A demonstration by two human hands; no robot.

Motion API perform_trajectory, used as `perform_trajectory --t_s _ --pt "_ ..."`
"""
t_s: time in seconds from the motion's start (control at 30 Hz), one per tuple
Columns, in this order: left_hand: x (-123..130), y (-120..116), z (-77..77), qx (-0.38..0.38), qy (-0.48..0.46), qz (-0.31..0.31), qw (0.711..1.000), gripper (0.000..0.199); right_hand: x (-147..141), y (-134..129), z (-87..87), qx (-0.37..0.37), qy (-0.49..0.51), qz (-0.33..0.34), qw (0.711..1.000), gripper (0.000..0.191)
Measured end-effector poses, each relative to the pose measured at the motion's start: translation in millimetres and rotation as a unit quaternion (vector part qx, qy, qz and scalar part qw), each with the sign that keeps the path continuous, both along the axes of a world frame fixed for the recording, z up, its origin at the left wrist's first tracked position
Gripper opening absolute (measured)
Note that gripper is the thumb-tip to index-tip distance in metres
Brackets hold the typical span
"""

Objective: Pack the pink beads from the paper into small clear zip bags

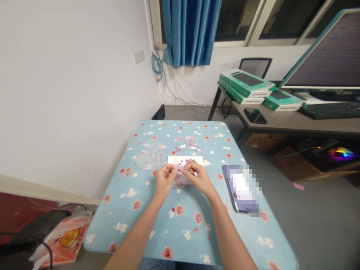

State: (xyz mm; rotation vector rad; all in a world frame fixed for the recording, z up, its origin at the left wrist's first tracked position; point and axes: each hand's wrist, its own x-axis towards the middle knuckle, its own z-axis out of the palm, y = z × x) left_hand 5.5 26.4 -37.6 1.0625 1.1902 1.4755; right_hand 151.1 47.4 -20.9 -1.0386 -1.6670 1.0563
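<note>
The left hand [165, 178] and right hand [199, 175] are both closed to a narrow pinch on the red-edged strip of a clear bag [180, 176], which is over the white tray [172, 160] near the middle of the table [157, 232]. Fingers cover parts of the strip, and the film is so clear that its lower outline is hard to trace; whether the pink spots there lie inside it or behind it, I cannot tell. Pink beads [188, 162] lie on the tray, partly hidden by the hands. Loose bags [150, 155] overlap to the left, their number unclear, and beyond the tray lie filled bags [187, 143] with blurred contents. The forearms run out at the bottom edge. A pixelated patch masks most of the flat device [231, 189] on the table's right side. The monitor [326, 52] and keyboard [332, 110] are cut off at the right, the curtain [191, 33] at the top. Green boxes [244, 84] on the desk [281, 120] show keyboard pictures; the dark lettering on their white sides is too smeared to read, as are the lines on the monitor.
</note>
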Motion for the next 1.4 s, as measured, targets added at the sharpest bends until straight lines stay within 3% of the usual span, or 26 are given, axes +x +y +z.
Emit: perform_trajectory --t_s 0.57,0.9,1.13,1.3,1.4 --pt "0.4 0.1 -7.4 0.005 -0.008 -0.037 0.999 0.025 -2.3 -1.5 1.4 0.041 0.000 0.001 0.999 0.021" --pt "-4.0 1.5 1.6 -0.003 -0.024 0.000 1.000 0.028 5.0 2.2 -1.7 0.021 -0.009 0.007 1.000 0.029" --pt "-7.5 2.6 0.0 0.002 0.043 -0.042 0.998 0.024 4.1 1.2 -0.3 0.046 -0.011 0.025 0.999 0.030" --pt "-10.5 2.8 1.0 -0.015 0.008 -0.015 1.000 0.027 4.0 3.4 -6.0 0.003 -0.011 0.039 0.999 0.026" --pt "-13.1 5.1 2.9 -0.033 -0.033 0.027 0.999 0.029 2.6 2.8 -8.2 -0.045 -0.032 0.080 0.995 0.029"
